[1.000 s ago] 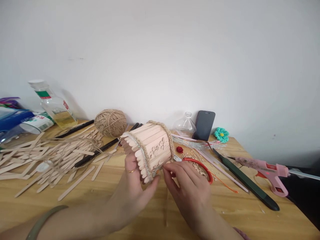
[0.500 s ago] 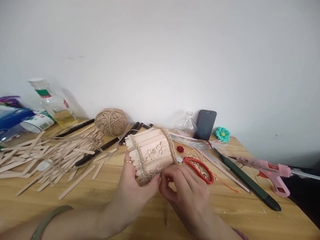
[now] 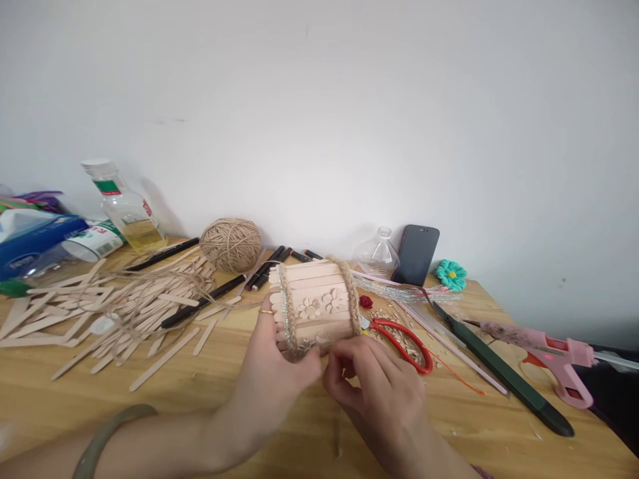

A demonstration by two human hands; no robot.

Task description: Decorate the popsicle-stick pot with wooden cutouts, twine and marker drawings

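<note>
A craft-stick holder [image 3: 319, 273], a round container faced with pale wooden sticks, lies tilted on its side in my left hand [image 3: 284, 362]. Braided twine runs around both its ends, one braid edged with glittery strands. Small wooden flowers [image 3: 334, 301] decorate its side. My left thumb presses near the lower edge, and my other left fingers are hidden behind. My right hand [image 3: 374, 379] is pinched closed at the holder's lower right edge; what it pinches, if anything, is too small to make out. Just beyond it lie red-handled scissors [image 3: 404, 346].
Loose craft sticks [image 3: 144, 306], a twine ball [image 3: 230, 245], markers [image 3: 264, 268] and a glass bottle [image 3: 130, 213] are on the left. Rightward are a phone [image 3: 417, 255], a teal flower [image 3: 452, 275], dark green tweezers [image 3: 504, 369] and a pink glue gun [image 3: 554, 352].
The whole view has shifted slightly, so everything sits farther right. The holder is turned a little more level in my left hand. My right hand keeps its pinch at the lower edge.
</note>
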